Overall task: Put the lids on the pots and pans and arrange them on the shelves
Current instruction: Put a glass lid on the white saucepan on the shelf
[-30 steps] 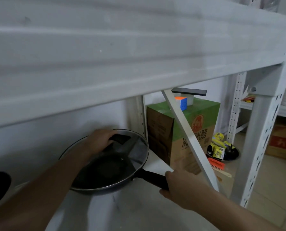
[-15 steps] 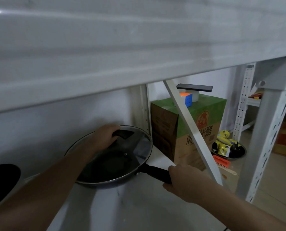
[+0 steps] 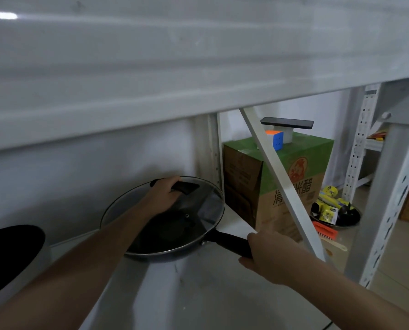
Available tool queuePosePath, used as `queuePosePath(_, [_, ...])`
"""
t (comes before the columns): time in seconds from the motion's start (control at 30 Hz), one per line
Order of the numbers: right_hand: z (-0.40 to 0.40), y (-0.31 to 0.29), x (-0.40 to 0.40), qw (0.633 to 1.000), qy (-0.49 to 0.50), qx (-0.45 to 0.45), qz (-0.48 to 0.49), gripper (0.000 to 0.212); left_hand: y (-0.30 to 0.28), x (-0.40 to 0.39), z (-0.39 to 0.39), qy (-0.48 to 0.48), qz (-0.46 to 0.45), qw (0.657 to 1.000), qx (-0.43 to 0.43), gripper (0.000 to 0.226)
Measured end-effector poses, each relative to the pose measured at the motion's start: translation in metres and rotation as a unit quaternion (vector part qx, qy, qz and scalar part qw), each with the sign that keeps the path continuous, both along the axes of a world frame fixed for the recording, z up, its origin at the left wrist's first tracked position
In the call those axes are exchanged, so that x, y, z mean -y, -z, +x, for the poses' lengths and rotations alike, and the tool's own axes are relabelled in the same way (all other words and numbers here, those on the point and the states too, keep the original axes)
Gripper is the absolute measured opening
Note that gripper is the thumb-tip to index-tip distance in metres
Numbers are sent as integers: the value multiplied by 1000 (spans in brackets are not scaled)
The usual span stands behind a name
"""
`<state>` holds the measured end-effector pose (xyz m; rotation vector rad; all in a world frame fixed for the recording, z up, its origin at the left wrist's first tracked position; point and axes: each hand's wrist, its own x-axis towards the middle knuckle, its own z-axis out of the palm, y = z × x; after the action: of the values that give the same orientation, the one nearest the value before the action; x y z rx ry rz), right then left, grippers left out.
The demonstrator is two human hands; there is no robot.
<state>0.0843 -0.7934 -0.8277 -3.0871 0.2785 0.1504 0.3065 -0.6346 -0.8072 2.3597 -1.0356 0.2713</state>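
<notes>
under the white upper shelf (image 3: 151,75), on the pale lower shelf board (image 3: 174,294), sits a black frying pan (image 3: 167,239) with a glass lid (image 3: 198,203) on it. pan's long axis runs from the bowl at centre out along its black handle (image 3: 229,241), which points right and toward the camera, at the shelf's open right end. lid looks tilted, far edge higher, though the dim light makes that hard to confirm. left hand (image 3: 163,196) is wrapped around the lid's black knob handle (image 3: 186,186), fingers curled over it. right hand (image 3: 270,253) is closed around the outer end of the pan handle. another dark round pan (image 3: 10,253) shows partly at the left edge, well apart from the first.

white diagonal brace (image 3: 282,184) crosses in front on the right; perforated white upright (image 3: 389,198) beyond it. past the shelf end stands a green and brown cardboard box (image 3: 270,177) on the floor, with a puzzle cube (image 3: 276,139) and a black phone (image 3: 286,122) on top, phone propped on a small white block. near the box on the tiled floor: a dark dish of yellow packets (image 3: 329,208), an orange brush (image 3: 324,232). white wall behind.
</notes>
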Motion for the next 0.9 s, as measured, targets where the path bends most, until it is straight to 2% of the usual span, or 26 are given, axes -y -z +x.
queuePosePath(0.07, [-1, 0, 0, 1000, 0, 2, 2, 41, -2, 0, -2, -8, 6, 1000, -14, 11])
queuePosePath(0.13, [-1, -1, -1, 1000, 1, 6, 4, 40, -3, -2, -3, -22, 13, 999, -29, 16])
queuePosePath(0.17, [-1, -2, -1, 1000, 1, 8, 3, 40, -3, -4, -4, -31, 16, 999, -33, 11])
queuePosePath(0.3, [-4, -12, -6, 999, 5, 40, 16, 37, -17, -29, -16, -110, 30, 993, -22, 45])
queuePosePath(0.4, [-5, -30, -13, 992, -16, 112, 54, 40, -42, -59, -40, -158, 128, 979, -3, 59])
queuePosePath(0.5, [-5, -50, -28, 979, -82, 154, 103, 50, -66, -94, -82, -193, 199, 961, -11, 67])
queuePosePath(0.63, [-12, -75, -61, 960, -174, 183, 117, 58, -87, -142, -157, -205, 191, 960, 6, 86])
queuePosePath(0.73, [-20, -86, -86, 943, -224, 207, 133, 61, -90, -182, -208, -231, 188, 955, 3, 65])
queuePosePath(0.83, [-30, -90, -114, 932, -252, 211, 150, 63, -89, -224, -248, -260, 196, 945, 25, 74])
queuePosePath(0.9, [-36, -93, -132, 930, -264, 202, 157, 63, -90, -248, -272, -292, 188, 938, 23, 67])
